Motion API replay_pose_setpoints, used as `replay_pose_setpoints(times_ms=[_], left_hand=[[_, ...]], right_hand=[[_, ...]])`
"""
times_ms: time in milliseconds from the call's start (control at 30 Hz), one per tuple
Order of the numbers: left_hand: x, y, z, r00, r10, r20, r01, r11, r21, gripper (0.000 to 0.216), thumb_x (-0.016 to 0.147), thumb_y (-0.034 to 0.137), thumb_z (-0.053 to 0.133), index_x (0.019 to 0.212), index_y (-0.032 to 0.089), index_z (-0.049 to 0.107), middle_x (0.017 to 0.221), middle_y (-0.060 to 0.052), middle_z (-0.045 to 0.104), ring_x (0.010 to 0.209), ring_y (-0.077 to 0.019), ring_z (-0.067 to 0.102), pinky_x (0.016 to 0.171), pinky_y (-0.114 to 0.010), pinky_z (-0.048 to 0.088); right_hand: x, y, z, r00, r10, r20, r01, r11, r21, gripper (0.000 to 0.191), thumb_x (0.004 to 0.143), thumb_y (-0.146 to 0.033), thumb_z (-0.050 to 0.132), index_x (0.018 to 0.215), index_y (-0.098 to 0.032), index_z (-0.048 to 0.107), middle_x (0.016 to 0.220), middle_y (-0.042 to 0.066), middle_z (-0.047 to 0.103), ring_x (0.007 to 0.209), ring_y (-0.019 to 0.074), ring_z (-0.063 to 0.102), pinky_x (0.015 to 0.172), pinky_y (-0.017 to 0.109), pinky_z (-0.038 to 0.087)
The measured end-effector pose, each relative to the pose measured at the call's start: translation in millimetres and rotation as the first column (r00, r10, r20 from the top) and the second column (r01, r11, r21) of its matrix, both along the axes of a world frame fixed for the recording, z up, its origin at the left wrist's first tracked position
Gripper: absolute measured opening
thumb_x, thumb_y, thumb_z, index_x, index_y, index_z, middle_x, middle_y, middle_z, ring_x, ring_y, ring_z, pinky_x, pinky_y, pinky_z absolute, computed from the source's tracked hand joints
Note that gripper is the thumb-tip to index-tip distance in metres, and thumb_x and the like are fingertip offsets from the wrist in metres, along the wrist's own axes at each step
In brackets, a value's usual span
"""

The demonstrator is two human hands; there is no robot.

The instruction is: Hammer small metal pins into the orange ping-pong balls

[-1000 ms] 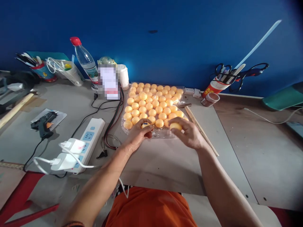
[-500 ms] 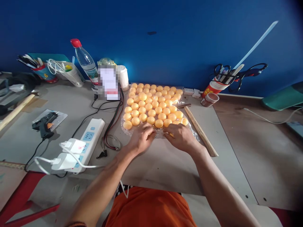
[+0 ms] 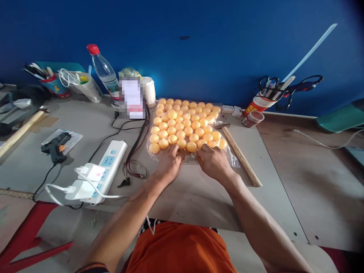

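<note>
A clear plastic bag [image 3: 232, 160] packed with several rows of orange balls [image 3: 184, 125] lies flat on the grey table [image 3: 199, 197] in front of me. My left hand [image 3: 168, 166] and my right hand [image 3: 213, 163] rest side by side at the bag's near edge. Their fingers are curled down onto the plastic, just below the nearest row of balls. No loose ball shows in either hand. My orange shirt fills the bottom of the view.
A wooden stick [image 3: 241, 157] lies just right of the bag. To the left are a white power strip [image 3: 110, 161] with plugged chargers, black cables [image 3: 136, 146], a glue gun [image 3: 55, 144] and a water bottle [image 3: 105, 74]. A cup of scissors [image 3: 258, 103] stands back right.
One second ago each hand held an orange ball above the bag's near edge. Both hands have since come down onto the bag's edge and closed in together; the balls are no longer in them.
</note>
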State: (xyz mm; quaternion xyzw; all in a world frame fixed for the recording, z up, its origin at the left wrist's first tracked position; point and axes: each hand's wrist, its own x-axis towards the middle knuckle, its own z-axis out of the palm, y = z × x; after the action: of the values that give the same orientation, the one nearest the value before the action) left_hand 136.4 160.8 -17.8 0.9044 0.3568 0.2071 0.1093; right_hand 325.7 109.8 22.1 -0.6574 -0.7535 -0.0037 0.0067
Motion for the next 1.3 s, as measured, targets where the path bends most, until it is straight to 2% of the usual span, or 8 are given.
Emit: replay_pose_setpoints(times_ms=[300,467,567,667,767,900,1100,1300], left_hand=[[9.7,2.5,1.1,0.977,0.123,-0.177,-0.111,0.991,0.075,0.019,0.096,0.02,0.047,0.087,0.017,0.064,0.097,-0.01,0.06,0.086,-0.0236,0.057,0.075,-0.035,0.043],[5.5,3.2,0.0,0.991,0.128,-0.046,-0.12,0.983,0.14,0.02,0.096,0.018,0.047,0.079,0.017,0.059,0.094,-0.008,0.059,0.081,-0.0184,0.057,0.074,-0.031,0.044],[2.1,2.7,3.8,0.991,0.111,0.07,-0.122,0.977,0.172,0.018,0.094,0.017,0.049,0.078,0.018,0.058,0.089,-0.006,0.057,0.078,-0.0174,0.056,0.072,-0.03,0.045],[1.3,2.3,8.9,0.982,0.086,0.168,-0.123,0.967,0.223,0.015,0.092,0.014,0.05,0.081,0.018,0.059,0.089,-0.006,0.058,0.077,-0.0169,0.057,0.071,-0.029,0.047],[2.4,1.5,13.4,0.962,0.054,0.269,-0.127,0.956,0.264,0.012,0.092,0.014,0.05,0.084,0.017,0.059,0.091,-0.006,0.058,0.078,-0.0164,0.059,0.07,-0.028,0.049],[4.6,-0.3,18.2,0.937,0.044,0.347,-0.154,0.943,0.295,0.01,0.091,0.013,0.052,0.086,0.018,0.059,0.092,-0.006,0.059,0.079,-0.0154,0.061,0.07,-0.026,0.051],[6.8,-3.1,21.1,0.907,0.02,0.421,-0.161,0.939,0.303,0.013,0.088,0.007,0.052,0.088,0.018,0.059,0.092,-0.006,0.06,0.082,-0.0156,0.063,0.073,-0.026,0.054],[6.1,-4.2,22.6,0.888,0.007,0.459,-0.145,0.953,0.266,0.014,0.087,0.007,0.052,0.09,0.019,0.059,0.096,-0.007,0.061,0.09,-0.0165,0.064,0.079,-0.028,0.056]], right_hand=[[-0.5,-7.0,-1.1,0.935,0.127,-0.33,-0.066,0.98,0.19,0.018,0.089,-0.017,0.055,0.08,-0.017,0.069,0.081,0.005,0.063,0.07,0.0153,0.057,0.069,0.027,0.04],[-1.7,-11.1,-1.5,0.9,0.206,-0.384,-0.197,0.978,0.064,0.012,0.089,-0.022,0.061,0.086,-0.017,0.072,0.082,0.006,0.068,0.076,0.0181,0.063,0.071,0.029,0.045],[-2.5,-11.9,-1.4,0.936,0.129,-0.329,-0.144,0.989,-0.022,0.014,0.09,-0.025,0.062,0.093,-0.018,0.074,0.083,0.006,0.07,0.077,0.0205,0.066,0.072,0.032,0.046],[-4.8,-13.7,1.0,0.944,0.065,-0.325,-0.077,0.997,-0.025,0.025,0.09,-0.025,0.061,0.113,-0.017,0.069,0.091,0.008,0.071,0.082,0.0234,0.067,0.075,0.035,0.049],[-9.7,-17.7,2.9,0.93,0.085,-0.357,-0.07,0.996,0.053,0.039,0.088,-0.021,0.06,0.127,-0.016,0.059,0.107,0.013,0.068,0.091,0.0267,0.066,0.08,0.041,0.053],[-17.4,-19.9,-2.3,0.875,0.221,-0.43,-0.161,0.972,0.171,0.05,0.081,-0.008,0.055,0.131,-0.014,0.051,0.116,0.017,0.057,0.102,0.0291,0.061,0.084,0.044,0.055],[-28.0,-5.3,-17.9,0.822,0.351,-0.449,-0.163,0.9,0.405,0.039,0.089,-0.006,0.047,0.127,-0.014,0.046,0.116,0.018,0.05,0.108,0.0297,0.051,0.089,0.047,0.052],[-36.9,-0.7,-23.1,0.816,0.346,-0.462,-0.111,0.88,0.462,0.038,0.085,-0.007,0.045,0.122,-0.015,0.041,0.103,0.014,0.046,0.097,0.0288,0.046,0.083,0.052,0.052]])
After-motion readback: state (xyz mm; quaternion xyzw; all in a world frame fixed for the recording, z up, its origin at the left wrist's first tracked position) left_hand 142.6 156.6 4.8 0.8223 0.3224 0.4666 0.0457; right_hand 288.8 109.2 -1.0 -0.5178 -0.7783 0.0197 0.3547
